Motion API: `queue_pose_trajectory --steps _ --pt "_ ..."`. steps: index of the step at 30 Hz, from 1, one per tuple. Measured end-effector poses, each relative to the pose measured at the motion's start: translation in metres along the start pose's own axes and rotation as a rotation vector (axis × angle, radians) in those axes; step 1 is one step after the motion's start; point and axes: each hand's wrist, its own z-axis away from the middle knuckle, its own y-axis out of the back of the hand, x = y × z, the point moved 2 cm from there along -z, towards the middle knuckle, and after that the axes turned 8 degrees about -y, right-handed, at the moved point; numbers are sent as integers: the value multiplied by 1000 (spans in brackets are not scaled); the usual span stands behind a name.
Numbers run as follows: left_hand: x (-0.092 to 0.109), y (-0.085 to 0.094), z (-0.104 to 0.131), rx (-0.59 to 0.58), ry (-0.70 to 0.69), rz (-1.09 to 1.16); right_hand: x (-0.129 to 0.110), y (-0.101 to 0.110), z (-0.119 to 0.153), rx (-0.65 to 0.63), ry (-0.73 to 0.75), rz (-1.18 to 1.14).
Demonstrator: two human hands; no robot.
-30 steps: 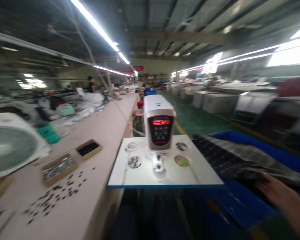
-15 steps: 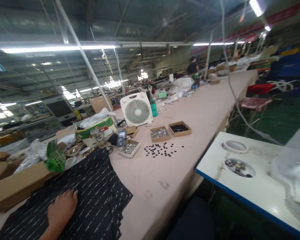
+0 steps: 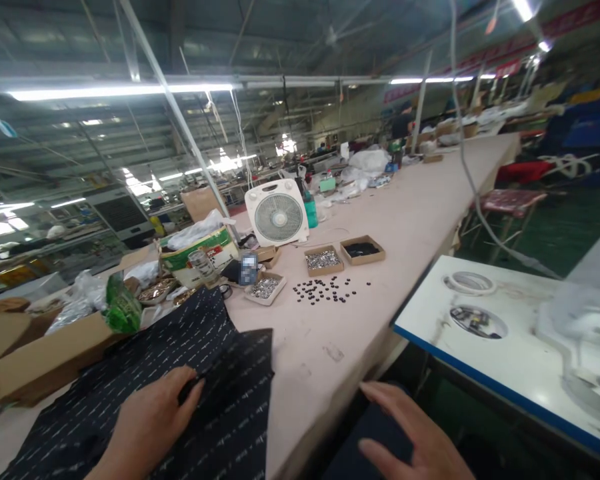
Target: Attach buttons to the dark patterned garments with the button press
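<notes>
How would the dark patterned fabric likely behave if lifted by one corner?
The dark patterned fabric would probably hang floppy, since it lies flat and creases where the left hand grips it. It may feel fairly light, as one hand's pinch seems to raise part of it. Several layers might slide apart; I cannot count them.

So there's just the one cam, worn on the head, looking forward and down over a long table [image 3: 300, 353]. The left hand [image 3: 155, 413] is close at lower left, the right hand [image 3: 415, 433] close at lower right. Kinda tilted too, since the table runs off to the upper right. White fan [image 3: 279, 213] sits further out, around mid-frame.
</notes>
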Motion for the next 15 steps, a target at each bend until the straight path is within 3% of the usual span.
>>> queue_pose_trajectory --steps 4,6,8,10,15 --pt "81 17 5 98 -296 261 -82 -39 -42 -261 198 -44" --pt "108 17 2 143 -401 410 -98 -47 -50 -336 143 -103" --pt "126 15 -7 130 -444 589 -95 -44 -51 -415 58 -182" --pt "136 12 -21 -7 -461 795 -84 -32 -48 -448 22 -243" --pt "168 13 -67 -604 -652 1291 -73 18 -49 -441 92 -263"
